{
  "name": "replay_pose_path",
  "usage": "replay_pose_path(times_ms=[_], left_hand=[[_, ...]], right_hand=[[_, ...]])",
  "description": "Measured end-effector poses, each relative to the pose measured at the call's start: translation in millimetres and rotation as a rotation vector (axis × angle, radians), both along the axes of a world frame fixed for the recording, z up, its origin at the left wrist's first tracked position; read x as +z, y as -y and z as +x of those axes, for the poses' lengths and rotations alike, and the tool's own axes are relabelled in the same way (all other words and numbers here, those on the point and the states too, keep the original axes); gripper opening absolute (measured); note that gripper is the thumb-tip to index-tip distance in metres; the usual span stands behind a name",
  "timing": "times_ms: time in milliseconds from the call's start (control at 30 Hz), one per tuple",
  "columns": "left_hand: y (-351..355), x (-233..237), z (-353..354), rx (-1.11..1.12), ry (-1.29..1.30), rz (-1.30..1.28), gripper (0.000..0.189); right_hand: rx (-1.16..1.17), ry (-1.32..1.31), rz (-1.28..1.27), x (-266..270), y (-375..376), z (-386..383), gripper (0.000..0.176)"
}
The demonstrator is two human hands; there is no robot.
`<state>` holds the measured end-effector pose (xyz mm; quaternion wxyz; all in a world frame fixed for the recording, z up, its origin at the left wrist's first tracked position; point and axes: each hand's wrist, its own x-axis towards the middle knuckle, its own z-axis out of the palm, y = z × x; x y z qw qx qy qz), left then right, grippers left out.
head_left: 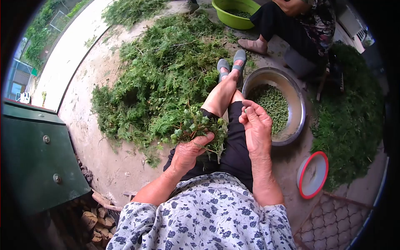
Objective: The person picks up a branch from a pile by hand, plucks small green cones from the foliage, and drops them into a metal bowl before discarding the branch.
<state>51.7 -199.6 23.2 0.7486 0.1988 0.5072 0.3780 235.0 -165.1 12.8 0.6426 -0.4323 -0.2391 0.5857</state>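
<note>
My left hand is closed round a green sprig that bears several pale green seed cones, held above my lap. To its right, my right hand is raised with thumb and fingers pinched together; a small green bit shows at the fingertips, probably a cone. Just beyond my right hand stands a steel basin with many small green cones in it. A big heap of green branches lies on the ground ahead and to the left of my legs.
Another person sits at the upper right, near a lime-green basin. Cut branches lie along the right side. A red-rimmed bowl is at the lower right. A green metal panel and split firewood are at the left.
</note>
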Motion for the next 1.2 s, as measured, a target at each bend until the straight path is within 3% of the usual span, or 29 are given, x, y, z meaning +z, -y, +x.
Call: replay_pose_path(times_ms=[67, 200, 267, 300, 333, 400, 467, 567, 600, 667, 733, 800, 1000, 1200], left_hand=[[-1.4, 6.8, 0.7, 0.000, -0.023, -0.010, 0.028], [-3.2, 9.0, 4.3, 0.024, -0.066, -0.070, 0.024], [-3.0, 7.6, 1.9, 0.015, -0.070, -0.062, 0.025], [-3.2, 4.5, 0.5, 0.009, -0.062, -0.051, 0.025], [-2.9, 2.7, 0.0, 0.000, -0.053, -0.041, 0.024], [-2.6, 4.6, 1.6, 0.009, -0.063, -0.026, 0.024], [-1.7, 4.3, 3.1, 0.025, -0.072, -0.011, 0.025], [-0.4, 3.8, 4.9, 0.051, -0.050, -0.030, 0.024], [-1.5, 5.4, 5.8, 0.044, -0.019, -0.002, 0.023], [-2.7, 6.7, 6.6, 0.036, 0.013, 0.029, 0.023], [-3.2, 6.4, 7.2, 0.016, -0.011, 0.014, 0.021], [-1.5, 10.8, 6.5, 0.031, 0.009, 0.003, 0.020], [-2.9, 0.1, -3.0, -0.035, 0.028, -0.043, 0.022], [-3.7, 9.6, 2.2, -0.037, -0.024, -0.034, 0.017]], right_hand=[[0.111, -0.163, 0.042, 3.2, 0.8, 2.0, 0.016], [0.304, -0.193, -0.027, 6.4, 8.1, -1.5, 0.022], [0.431, 0.119, -0.030, 13.9, 13.5, -4.6, 0.030], [0.379, 0.319, 0.062, 15.2, 13.7, -11.5, 0.026], [0.375, 0.317, 0.060, 13.0, 13.7, -14.9, 0.026], [0.298, 0.686, 0.236, 8.0, 12.8, -18.1, 0.016], [0.264, 0.596, 0.123, 11.6, 18.2, -20.4, 0.015], [0.124, 0.192, -0.053, 7.1, 21.5, -27.8, 0.012], [0.125, 0.192, -0.052, 4.7, 22.2, -28.0, 0.012], [0.126, -0.154, -0.215, 1.7, 23.6, -27.8, 0.011], [0.076, -0.111, -0.191, -5.2, 19.4, -28.5, 0.011], [-0.269, 0.160, 0.002, -11.0, 8.1, -10.6, 0.011], [0.258, -0.309, -0.131, -10.9, 10.8, -5.2, 0.013], [0.490, -0.198, -0.181, -9.5, 19.2, -18.3, 0.017]])
